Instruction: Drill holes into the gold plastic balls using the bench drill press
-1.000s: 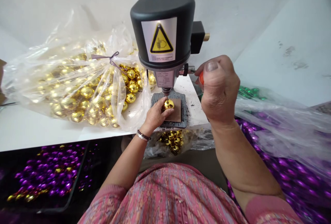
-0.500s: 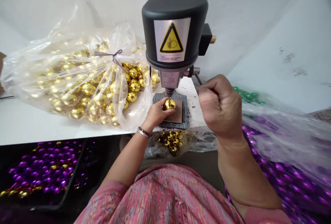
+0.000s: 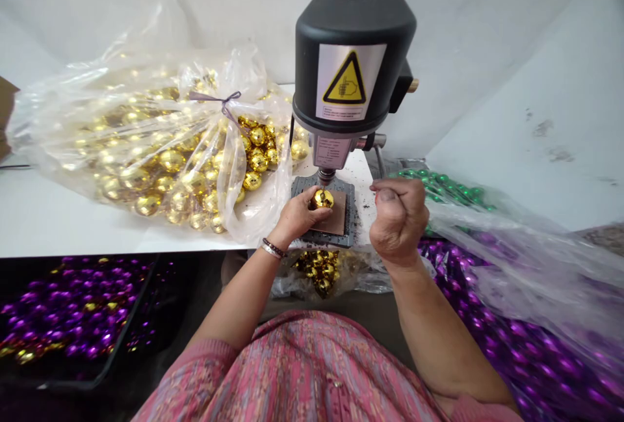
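Left hand (image 3: pixel 298 217) grasping gold ball (image 3: pixel 324 199); right hand (image 3: pixel 400 222) clenched on drill-press lever (image 3: pixel 379 158). Frame left — plastic bag (image 3: pixel 49 116) of gold balls (image 3: pixel 258 160) on tabletop (image 3: pixel 58 227).

Left forearm (image 3: pixel 244 298) slanting forward and inward, wrist (image 3: pixel 279 238) nearly straight. Left hand (image 3: pixel 296 218) in curved pinch, thumb on near side, index finger on far side. Right forearm (image 3: pixel 433 318) angled inward from elbow; right hand (image 3: pixel 398 220) curled into fist, thumbnail facing up. Hands well apart.
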The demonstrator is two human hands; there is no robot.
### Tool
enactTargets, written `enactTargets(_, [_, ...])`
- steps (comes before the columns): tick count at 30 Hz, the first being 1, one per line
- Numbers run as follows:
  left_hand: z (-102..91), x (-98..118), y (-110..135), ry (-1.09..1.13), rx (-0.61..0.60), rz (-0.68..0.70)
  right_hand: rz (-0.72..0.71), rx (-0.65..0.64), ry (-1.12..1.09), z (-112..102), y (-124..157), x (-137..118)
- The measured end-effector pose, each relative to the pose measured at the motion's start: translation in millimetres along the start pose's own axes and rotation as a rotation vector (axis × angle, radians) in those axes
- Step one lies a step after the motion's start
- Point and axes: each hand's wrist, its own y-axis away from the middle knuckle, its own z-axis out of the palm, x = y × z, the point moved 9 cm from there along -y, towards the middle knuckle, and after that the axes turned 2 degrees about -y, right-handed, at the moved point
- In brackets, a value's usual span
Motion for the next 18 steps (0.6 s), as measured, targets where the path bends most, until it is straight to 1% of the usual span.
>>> enactTargets(7, [0.4,0.9,-0.6,-0.001,0.004,0.024,-0.076,0.060,-0.086,8.4,19.5,24.5])
enactTargets(10, [1.4,-0.5,-0.7,0.009,-0.010,0.007,-0.115,0.062,-0.099,7.5,20.1,21.7])
enactTargets(11, [1.7,-1.0,-1.0,0.012,-0.011,0.009,-0.116,0.056,-0.097,5.2,15.2,16.4])
enactTargets(13, [2.4,-1.6,-1.9,0.009,-0.006,0.023,-0.091,0.037,-0.080,-1.1,-4.7,1.4])
enactTargets(15, [2.8,-3.1,-2.3,-0.001,0.001,0.031,0.015,-0.016,-0.023,-3.5,-35.6,-9.0])
enactTargets(18, [0.8,-4.6,1.6,0.031,0.006,0.042,0.147,-0.037,-0.057,-4.3,-83.2,-14.1])
